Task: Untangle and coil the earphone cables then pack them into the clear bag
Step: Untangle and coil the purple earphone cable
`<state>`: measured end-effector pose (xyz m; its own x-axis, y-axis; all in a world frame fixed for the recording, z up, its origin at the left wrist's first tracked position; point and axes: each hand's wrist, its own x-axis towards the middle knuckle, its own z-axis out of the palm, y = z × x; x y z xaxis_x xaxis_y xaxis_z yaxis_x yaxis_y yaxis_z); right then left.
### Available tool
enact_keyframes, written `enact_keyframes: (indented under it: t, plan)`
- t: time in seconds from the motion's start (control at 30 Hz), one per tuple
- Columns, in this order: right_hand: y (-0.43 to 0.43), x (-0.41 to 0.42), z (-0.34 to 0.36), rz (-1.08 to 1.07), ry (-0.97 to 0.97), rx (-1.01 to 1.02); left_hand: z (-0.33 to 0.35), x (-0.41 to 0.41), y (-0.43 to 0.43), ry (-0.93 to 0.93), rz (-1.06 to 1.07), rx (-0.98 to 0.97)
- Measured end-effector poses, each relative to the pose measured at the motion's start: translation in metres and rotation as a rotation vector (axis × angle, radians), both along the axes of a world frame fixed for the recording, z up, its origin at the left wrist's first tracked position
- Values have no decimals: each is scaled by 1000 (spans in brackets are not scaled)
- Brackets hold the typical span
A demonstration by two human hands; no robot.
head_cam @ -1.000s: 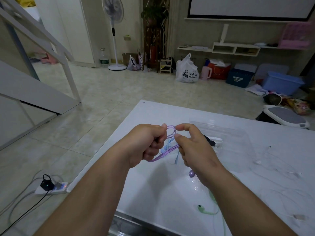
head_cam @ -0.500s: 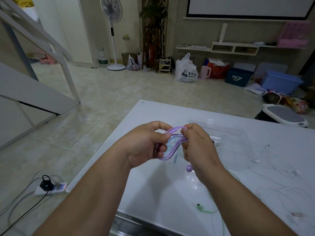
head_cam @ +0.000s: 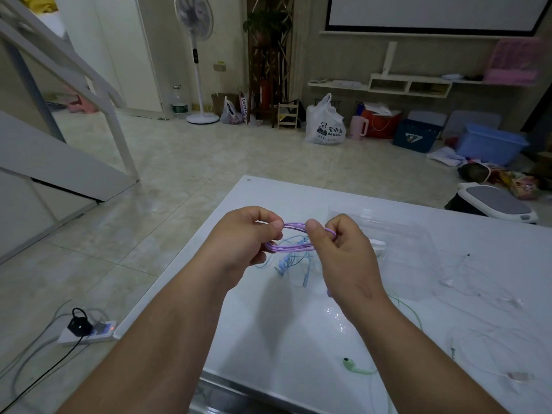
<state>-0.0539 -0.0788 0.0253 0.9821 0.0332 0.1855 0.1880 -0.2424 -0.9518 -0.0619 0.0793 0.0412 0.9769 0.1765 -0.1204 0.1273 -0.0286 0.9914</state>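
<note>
- The left hand (head_cam: 245, 237), at the centre of the frame, is pinching the left end of the purple earphone cable (head_cam: 294, 248) between its thumb and curled fingers.
- The right hand (head_cam: 343, 252), just right of centre, is gripping the other end of that cable, its thumb pressing on top and its fingers curling round the strands.
- The purple cable is stretching between the two hands as a flattened loop of several strands, hanging above the white table (head_cam: 268, 324).
- A blue earphone cable (head_cam: 298, 264) is lying in a loose tangle on the table right below the purple loop, between the two wrists. I cannot tell whether it is touching either hand.
- The clear bag (head_cam: 403, 231) is lying flat on the table just right of the right hand, its near edge hiding behind the knuckles, with something white showing inside it.
- A green earphone (head_cam: 349, 364) is resting toward the lower right of the frame, beside the right forearm and well apart from both hands.
- Thin white earphone cables (head_cam: 490, 297) are sprawling across the table at the right side of the frame.
</note>
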Motion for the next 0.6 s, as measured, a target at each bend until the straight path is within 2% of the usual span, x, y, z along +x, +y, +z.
enact_keyframes:
  t: [0.3,0.47,0.6]
  plan:
    - [-2,6,-6,-152,18,-50,2,-7,2,40,-177,205]
    - [-3,7,-5,-251,-23,-105,5,-10,-2,56,-252,80]
    - [-3,9,-8,-289,-12,-38,4,-10,-1,71,-280,94]
